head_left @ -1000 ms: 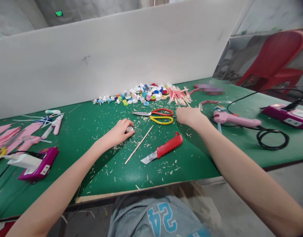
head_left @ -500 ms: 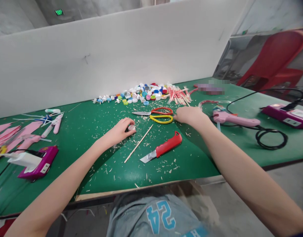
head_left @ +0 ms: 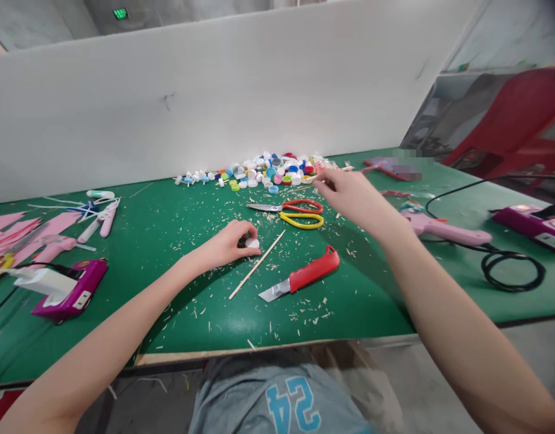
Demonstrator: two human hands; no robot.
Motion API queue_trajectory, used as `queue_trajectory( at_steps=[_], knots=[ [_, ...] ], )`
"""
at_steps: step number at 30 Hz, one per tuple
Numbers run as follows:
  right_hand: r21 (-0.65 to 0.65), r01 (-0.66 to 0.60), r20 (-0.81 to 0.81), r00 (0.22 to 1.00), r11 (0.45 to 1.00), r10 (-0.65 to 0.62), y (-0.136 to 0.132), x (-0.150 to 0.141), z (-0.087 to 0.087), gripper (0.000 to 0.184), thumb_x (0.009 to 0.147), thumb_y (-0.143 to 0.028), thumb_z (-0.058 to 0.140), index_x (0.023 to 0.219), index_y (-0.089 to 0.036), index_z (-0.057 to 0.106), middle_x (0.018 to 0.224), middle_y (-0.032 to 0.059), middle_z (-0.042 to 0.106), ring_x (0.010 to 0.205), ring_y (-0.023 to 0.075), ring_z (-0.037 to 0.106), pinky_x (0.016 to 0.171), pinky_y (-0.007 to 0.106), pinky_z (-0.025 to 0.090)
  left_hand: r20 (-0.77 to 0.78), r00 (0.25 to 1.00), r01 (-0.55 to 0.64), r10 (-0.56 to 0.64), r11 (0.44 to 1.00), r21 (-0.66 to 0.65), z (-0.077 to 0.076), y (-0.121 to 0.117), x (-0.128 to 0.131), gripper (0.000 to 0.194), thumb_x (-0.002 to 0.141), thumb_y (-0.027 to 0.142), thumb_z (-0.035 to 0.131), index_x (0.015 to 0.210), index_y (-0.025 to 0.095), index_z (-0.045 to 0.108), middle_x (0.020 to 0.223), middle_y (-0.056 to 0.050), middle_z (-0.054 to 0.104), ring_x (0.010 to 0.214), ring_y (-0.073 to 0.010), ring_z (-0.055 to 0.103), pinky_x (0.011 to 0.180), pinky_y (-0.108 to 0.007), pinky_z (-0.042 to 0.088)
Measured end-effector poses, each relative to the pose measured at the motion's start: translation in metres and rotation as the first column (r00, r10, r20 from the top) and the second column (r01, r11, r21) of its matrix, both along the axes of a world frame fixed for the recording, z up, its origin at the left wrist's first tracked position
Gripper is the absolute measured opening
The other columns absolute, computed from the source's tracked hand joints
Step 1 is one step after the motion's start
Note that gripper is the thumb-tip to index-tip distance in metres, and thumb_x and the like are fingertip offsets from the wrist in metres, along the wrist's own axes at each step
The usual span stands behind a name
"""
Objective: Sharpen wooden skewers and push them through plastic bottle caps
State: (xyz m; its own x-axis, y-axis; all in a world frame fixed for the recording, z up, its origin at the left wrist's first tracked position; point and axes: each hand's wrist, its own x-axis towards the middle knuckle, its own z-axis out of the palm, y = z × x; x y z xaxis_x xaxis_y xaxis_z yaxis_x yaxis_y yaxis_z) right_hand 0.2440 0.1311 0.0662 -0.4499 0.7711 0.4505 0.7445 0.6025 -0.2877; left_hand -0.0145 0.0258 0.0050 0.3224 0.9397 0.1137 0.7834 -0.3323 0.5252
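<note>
White bottle cap (head_left: 252, 243) in the grip of the left hand (head_left: 232, 240), snug between curled fingers and thumb (no stick to be seen in it). Nearest the front edge of the green tabletop (head_left: 144, 226), a scatter of pale wood shavings (head_left: 252, 344), thick enough to suggest plenty of trimming already done. Then a red-handled knife (head_left: 313, 270), flat and out of either hand, blade toward the left, with a thin bare stick (head_left: 258, 264) aslant beside it, also loose. Farther on, past the left hand and its cap: scissors (head_left: 281, 210) (one loop red, one yellow), free of any grip. Beyond and to the right, the right hand (head_left: 344, 196), with bent fingers close together near the heap; cannot tell whether empty or pinching something thin. Behind, a heap of mixed caps (head_left: 270, 172), mostly plain and loose, so apparently much left to work on. At the left end, a few pieces with short stubs (head_left: 188, 179), probably further along. Red-and-white packets (head_left: 326, 164), partly hidden by the right hand. Last, a pale upright board (head_left: 236, 102).
</note>
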Motion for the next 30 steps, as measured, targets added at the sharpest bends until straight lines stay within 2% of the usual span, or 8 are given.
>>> queue_trajectory(
  at_steps=[2,4,9,13,19,23,30],
  knots=[
    [-0.025,-0.179,-0.136,0.975,0.983,0.175,-0.008,-0.010,-0.002,0.022,0.092,-0.035,0.043,0.095,-0.020,0.059,0.067,0.0001,0.055,0.058,0.0113,0.045,0.057,0.027,0.033,0.014,1.000,0.003,-0.003,1.000,-0.028,0.002,-0.003,0.002,0.040,0.076,0.054,0.062,0.095,0.020,0.052,0.097,-0.004,0.055,0.088,-0.0165,0.046,0.072,-0.029,0.039],
    [-0.068,-0.306,-0.203,0.936,0.950,0.288,-0.019,-0.020,-0.002,0.019,0.091,-0.033,0.045,0.095,-0.021,0.059,0.064,-0.0022,0.051,0.054,0.0092,0.042,0.054,0.026,0.033,0.024,1.000,0.017,-0.016,0.998,-0.052,0.005,-0.006,0.003,0.044,0.073,0.056,0.064,0.095,0.020,0.050,0.097,-0.004,0.054,0.086,-0.0160,0.045,0.071,-0.028,0.039],
    [-0.137,-0.432,-0.304,0.875,0.891,0.377,-0.046,-0.039,-0.005,0.016,0.092,-0.030,0.044,0.089,-0.020,0.057,0.062,-0.0034,0.048,0.050,0.0073,0.036,0.048,0.025,0.029,-0.010,0.999,0.053,-0.054,0.998,-0.034,0.008,-0.008,0.003,0.042,0.074,0.055,0.064,0.094,0.021,0.050,0.094,-0.003,0.052,0.085,-0.0154,0.043,0.073,-0.028,0.037],
    [-0.114,-0.515,-0.350,0.821,0.850,0.451,-0.058,-0.051,-0.016,0.015,0.092,-0.028,0.043,0.090,-0.020,0.055,0.062,-0.0042,0.048,0.050,0.0066,0.036,0.048,0.024,0.030,-0.028,0.995,0.091,-0.092,0.996,-0.024,0.005,-0.005,0.001,0.038,0.077,0.055,0.061,0.089,0.021,0.051,0.090,-0.002,0.053,0.086,-0.0160,0.042,0.074,-0.028,0.037],
    [-0.092,-0.575,-0.325,0.789,0.813,0.521,-0.068,-0.062,-0.023,0.014,0.091,-0.024,0.043,0.090,-0.019,0.055,0.069,-0.0024,0.055,0.053,0.0065,0.039,0.053,0.025,0.032,-0.023,0.994,0.109,-0.108,0.994,0.013,0.001,-0.005,0.001,0.036,0.079,0.054,0.058,0.089,0.020,0.051,0.085,-0.001,0.052,0.083,-0.0160,0.042,0.072,-0.029,0.036],
    [-0.088,-0.569,-0.305,0.797,0.818,0.521,-0.070,-0.063,-0.023,0.014,0.092,-0.027,0.042,0.090,-0.020,0.054,0.077,-0.0002,0.059,0.059,0.0084,0.044,0.057,0.026,0.035,-0.021,0.994,0.107,-0.106,0.994,0.026,0.000,-0.006,0.002,0.037,0.079,0.055,0.058,0.087,0.020,0.050,0.085,-0.001,0.051,0.082,-0.0157,0.042,0.071,-0.029,0.036],
    [-0.087,-0.550,-0.280,0.814,0.831,0.509,-0.070,-0.062,-0.023,0.015,0.092,-0.028,0.042,0.091,-0.020,0.054,0.077,0.0003,0.060,0.058,0.0089,0.044,0.057,0.026,0.034,-0.014,0.993,0.116,-0.116,0.992,0.042,0.000,-0.007,0.003,0.035,0.079,0.053,0.059,0.086,0.019,0.051,0.085,-0.001,0.052,0.082,-0.0154,0.042,0.071,-0.029,0.036]
  ],
)
